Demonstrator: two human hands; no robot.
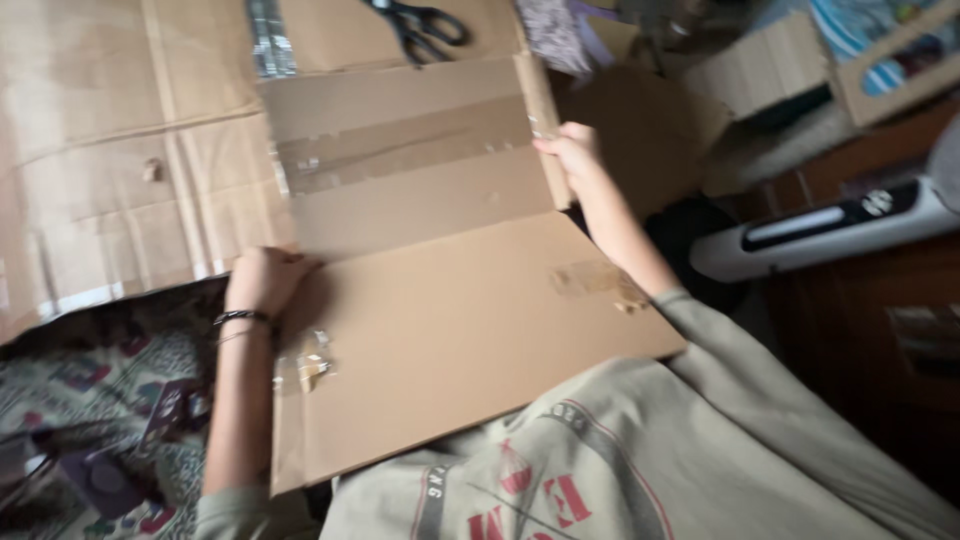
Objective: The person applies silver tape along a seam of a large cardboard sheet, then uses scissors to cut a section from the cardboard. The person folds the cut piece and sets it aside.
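While my left hand (262, 280) grips the cardboard sheet's (470, 320) left edge, my right hand (568, 152) pinches its far flap (540, 120); scissors (418, 24) lie beyond

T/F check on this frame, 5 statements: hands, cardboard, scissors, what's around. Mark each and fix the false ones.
1. Both hands grip the same cardboard sheet. True: the left hand is on its left edge, the right hand on its right edge.
2. The scissors are in the right hand. False: they lie on cardboard at the top, apart from both hands.
3. The left wrist wears a dark bracelet. True.
4. The sheet is free of tape. False: tape remnants stick near its left edge.
5. The sheet rests flat on a bare wooden floor. False: it lies over the person's lap, with a patterned fabric to the left.
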